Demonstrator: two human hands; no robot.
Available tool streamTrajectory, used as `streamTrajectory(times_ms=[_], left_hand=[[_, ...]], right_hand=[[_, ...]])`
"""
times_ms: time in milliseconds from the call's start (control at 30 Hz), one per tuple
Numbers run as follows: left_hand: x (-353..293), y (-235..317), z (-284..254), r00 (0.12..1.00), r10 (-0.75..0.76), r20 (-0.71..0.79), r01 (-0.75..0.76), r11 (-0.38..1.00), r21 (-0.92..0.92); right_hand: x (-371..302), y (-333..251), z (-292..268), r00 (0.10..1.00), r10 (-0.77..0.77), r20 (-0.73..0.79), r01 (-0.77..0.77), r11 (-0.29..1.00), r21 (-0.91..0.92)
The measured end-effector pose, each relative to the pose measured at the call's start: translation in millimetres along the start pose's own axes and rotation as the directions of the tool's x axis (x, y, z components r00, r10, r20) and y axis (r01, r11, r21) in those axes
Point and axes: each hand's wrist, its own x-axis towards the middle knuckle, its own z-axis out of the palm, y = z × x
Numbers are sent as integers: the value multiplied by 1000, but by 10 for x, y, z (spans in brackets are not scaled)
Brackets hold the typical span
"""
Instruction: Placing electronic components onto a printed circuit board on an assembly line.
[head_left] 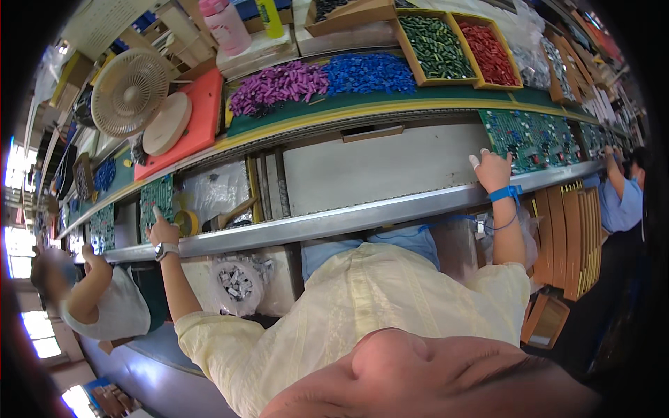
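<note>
At half past two, right hand: the right hand [493, 169] is loosely open, palm down, thumb and forefinger apart and white-tipped, nothing seen between them; its outer fingers meet the lower left edge of a large green circuit board [533, 138].
Right wrist: a blue strap [504, 194] with a thin cord.
Just below nine, left hand: the left hand [164, 230] has its white-tipped forefinger extended over the lower right part of a smaller circuit board [157, 194]; the other fingers are partly hidden, so I cannot tell whether they hold anything.
Left wrist: a watch [166, 249], its face too small to read.
Near nine: a yellow tape roll [187, 223], just beside the smaller board.
Ten o'clock: a beige fan [130, 92]; beyond it a printed sheet [104, 22], its lines too small and blurred to read.
Eleven: purple parts [282, 83] in a heap; beyond them a pink bottle [226, 29], any lettering unreadable.
Half past twelve: blue parts [369, 73], piled against the purple.
One to half past one: green parts [435, 49] and red parts [486, 54] in neighbouring yellow-edged trays.
Eight: grey-white pieces [237, 282] in a clear bag; further out, a co-worker [115, 303].
</note>
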Motion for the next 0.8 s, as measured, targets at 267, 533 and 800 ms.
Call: streamTrajectory(times_ms=[267,533,800], left_hand=[[-219,241,-43,994,93,-58,-94,995,-19],[-426,513,-216,994,95,-63,-98,994,-55],[-705,874,-345,968,210,-140,-231,960,-156]], right_hand=[[760,-1071,-231,741,-514,-433,608,787,106],[1396,-1900,63,670,-535,-515,663,743,92],[1378,-2121,237,648,-530,-547,722,655,221]])
